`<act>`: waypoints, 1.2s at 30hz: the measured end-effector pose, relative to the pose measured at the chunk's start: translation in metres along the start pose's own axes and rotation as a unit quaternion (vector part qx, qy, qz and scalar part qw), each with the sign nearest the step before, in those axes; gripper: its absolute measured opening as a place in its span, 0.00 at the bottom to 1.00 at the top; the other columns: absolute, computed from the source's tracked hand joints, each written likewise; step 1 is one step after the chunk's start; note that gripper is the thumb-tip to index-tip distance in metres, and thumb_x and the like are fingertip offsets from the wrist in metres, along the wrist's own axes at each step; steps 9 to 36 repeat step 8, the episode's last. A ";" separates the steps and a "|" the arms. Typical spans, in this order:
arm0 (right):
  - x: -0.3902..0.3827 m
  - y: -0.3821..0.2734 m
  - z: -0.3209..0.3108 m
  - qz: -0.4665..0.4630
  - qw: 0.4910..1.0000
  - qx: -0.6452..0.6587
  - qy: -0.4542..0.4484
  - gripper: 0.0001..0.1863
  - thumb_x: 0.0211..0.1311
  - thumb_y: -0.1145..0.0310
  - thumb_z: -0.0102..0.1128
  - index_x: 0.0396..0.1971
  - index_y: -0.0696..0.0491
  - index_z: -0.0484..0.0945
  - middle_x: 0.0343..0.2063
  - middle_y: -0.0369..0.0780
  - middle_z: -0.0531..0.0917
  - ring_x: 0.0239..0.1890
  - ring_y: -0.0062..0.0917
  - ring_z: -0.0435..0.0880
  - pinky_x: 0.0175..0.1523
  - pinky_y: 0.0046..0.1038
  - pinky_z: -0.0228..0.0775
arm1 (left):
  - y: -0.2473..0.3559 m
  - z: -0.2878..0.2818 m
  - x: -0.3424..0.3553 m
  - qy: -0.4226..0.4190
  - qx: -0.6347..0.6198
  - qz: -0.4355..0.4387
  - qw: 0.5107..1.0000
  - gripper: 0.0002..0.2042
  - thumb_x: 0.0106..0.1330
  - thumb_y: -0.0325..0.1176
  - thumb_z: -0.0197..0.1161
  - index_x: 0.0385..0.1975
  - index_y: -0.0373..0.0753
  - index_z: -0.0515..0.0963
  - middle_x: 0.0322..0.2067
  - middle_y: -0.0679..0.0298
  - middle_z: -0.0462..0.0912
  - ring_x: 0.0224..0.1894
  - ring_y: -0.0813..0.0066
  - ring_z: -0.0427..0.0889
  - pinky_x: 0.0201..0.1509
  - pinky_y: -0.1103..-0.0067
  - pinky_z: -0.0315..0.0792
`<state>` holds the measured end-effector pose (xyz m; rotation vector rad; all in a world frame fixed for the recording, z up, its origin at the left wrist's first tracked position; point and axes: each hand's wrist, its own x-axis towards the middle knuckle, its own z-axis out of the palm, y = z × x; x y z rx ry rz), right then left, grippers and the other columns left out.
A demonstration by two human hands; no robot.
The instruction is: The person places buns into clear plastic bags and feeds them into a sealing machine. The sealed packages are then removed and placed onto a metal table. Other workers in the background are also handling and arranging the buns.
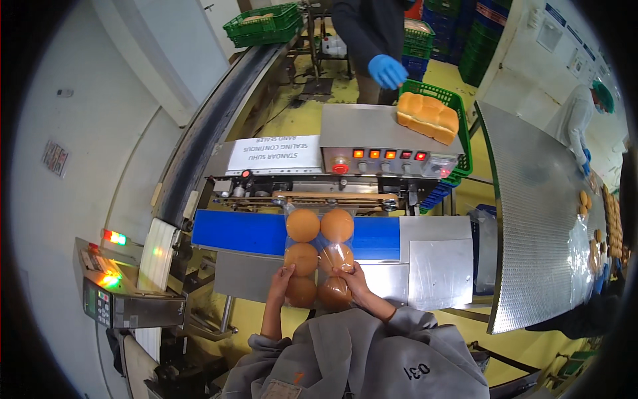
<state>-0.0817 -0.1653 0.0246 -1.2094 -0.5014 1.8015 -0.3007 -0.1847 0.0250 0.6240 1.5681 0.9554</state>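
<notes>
A clear plastic bag of round buns [304, 259] lies in front of me, its buns in two columns, the far end over the blue conveyor belt [239, 231]. My left hand [282, 278] grips the bag's left edge, and my right hand [353, 279] grips its right side. Beyond the bag's far end stands a band sealer [385, 143] with lit buttons on its front. The bag's far edge reaches the sealer's belt strip [339, 197]; whether it is inside the strip I cannot tell. The near end of the bag is close to my grey clothing.
A loaf of bread [428, 118] rests on the sealer's top, with a green crate [458, 106] behind it. A co-worker's blue-gloved hand [387, 71] is beyond. Left are a long conveyor [226, 93] and a control panel [106, 302]; right, a metal table [531, 226] with bagged buns.
</notes>
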 end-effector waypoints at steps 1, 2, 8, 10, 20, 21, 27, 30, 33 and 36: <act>0.005 0.005 0.003 0.000 1.000 -0.019 -0.006 0.25 0.44 0.72 0.64 0.41 0.59 0.62 0.32 0.41 0.74 0.33 0.24 0.76 0.37 0.25 0.73 | 0.001 -0.006 0.003 -0.001 -0.012 -0.006 1.000 0.16 0.57 0.44 0.57 0.33 0.36 0.71 0.28 0.68 0.74 0.31 0.81 0.72 0.35 0.84 0.67; 0.009 0.009 0.006 0.000 0.999 -0.038 -0.012 0.25 0.44 0.72 0.64 0.41 0.59 0.61 0.32 0.41 0.74 0.33 0.24 0.76 0.37 0.25 0.73 | 0.001 -0.013 0.006 -0.001 -0.024 -0.012 1.000 0.15 0.56 0.44 0.58 0.31 0.37 0.71 0.26 0.69 0.73 0.29 0.83 0.71 0.33 0.85 0.67; 0.027 0.035 0.033 0.019 0.998 -0.022 -0.056 0.26 0.45 0.72 0.63 0.43 0.58 0.60 0.34 0.44 0.75 0.37 0.27 0.77 0.37 0.27 0.74 | 0.007 -0.049 0.011 0.013 -0.068 -0.026 0.997 0.15 0.55 0.44 0.59 0.31 0.38 0.71 0.26 0.70 0.73 0.29 0.85 0.71 0.33 0.86 0.66; 0.027 0.035 0.033 0.019 0.998 -0.022 -0.056 0.26 0.45 0.72 0.63 0.43 0.58 0.60 0.34 0.44 0.75 0.37 0.27 0.77 0.37 0.27 0.74 | 0.007 -0.049 0.011 0.013 -0.068 -0.026 0.997 0.15 0.55 0.44 0.59 0.31 0.38 0.71 0.26 0.70 0.73 0.29 0.85 0.71 0.33 0.86 0.66; 0.027 0.035 0.033 0.019 0.998 -0.022 -0.056 0.26 0.45 0.72 0.63 0.43 0.58 0.60 0.34 0.44 0.75 0.37 0.27 0.77 0.37 0.27 0.74 | 0.007 -0.049 0.011 0.013 -0.068 -0.026 0.997 0.15 0.55 0.44 0.59 0.31 0.38 0.71 0.26 0.70 0.73 0.29 0.85 0.71 0.33 0.86 0.66; 0.027 0.035 0.033 0.019 0.998 -0.022 -0.056 0.26 0.45 0.72 0.63 0.43 0.58 0.60 0.34 0.44 0.75 0.37 0.27 0.77 0.37 0.27 0.74 | 0.007 -0.049 0.011 0.013 -0.068 -0.026 0.997 0.15 0.55 0.44 0.59 0.31 0.38 0.71 0.26 0.70 0.73 0.29 0.85 0.71 0.33 0.86 0.66; 0.027 0.035 0.033 0.019 0.998 -0.022 -0.056 0.26 0.45 0.72 0.63 0.43 0.58 0.60 0.34 0.44 0.75 0.37 0.27 0.77 0.37 0.27 0.74 | 0.007 -0.049 0.011 0.013 -0.068 -0.026 0.997 0.15 0.55 0.44 0.59 0.31 0.38 0.71 0.26 0.70 0.73 0.29 0.85 0.71 0.33 0.86 0.66; 0.027 0.035 0.033 0.019 0.998 -0.022 -0.056 0.26 0.45 0.72 0.63 0.43 0.58 0.60 0.34 0.44 0.75 0.37 0.27 0.77 0.37 0.27 0.74 | 0.007 -0.049 0.011 0.013 -0.068 -0.026 0.997 0.15 0.55 0.44 0.59 0.31 0.38 0.71 0.26 0.70 0.73 0.29 0.85 0.71 0.33 0.86 0.66; 0.027 0.035 0.033 0.019 0.998 -0.022 -0.056 0.26 0.45 0.72 0.63 0.43 0.58 0.60 0.34 0.44 0.75 0.37 0.27 0.77 0.37 0.27 0.74 | 0.007 -0.049 0.011 0.013 -0.068 -0.026 0.997 0.15 0.55 0.44 0.59 0.31 0.38 0.71 0.26 0.70 0.73 0.29 0.85 0.71 0.33 0.86 0.66; 0.027 0.035 0.033 0.019 0.998 -0.022 -0.056 0.26 0.45 0.72 0.63 0.43 0.58 0.60 0.34 0.44 0.75 0.37 0.27 0.77 0.37 0.27 0.74 | 0.007 -0.049 0.011 0.013 -0.068 -0.026 0.997 0.15 0.55 0.44 0.59 0.31 0.38 0.71 0.26 0.70 0.73 0.29 0.85 0.71 0.33 0.86 0.66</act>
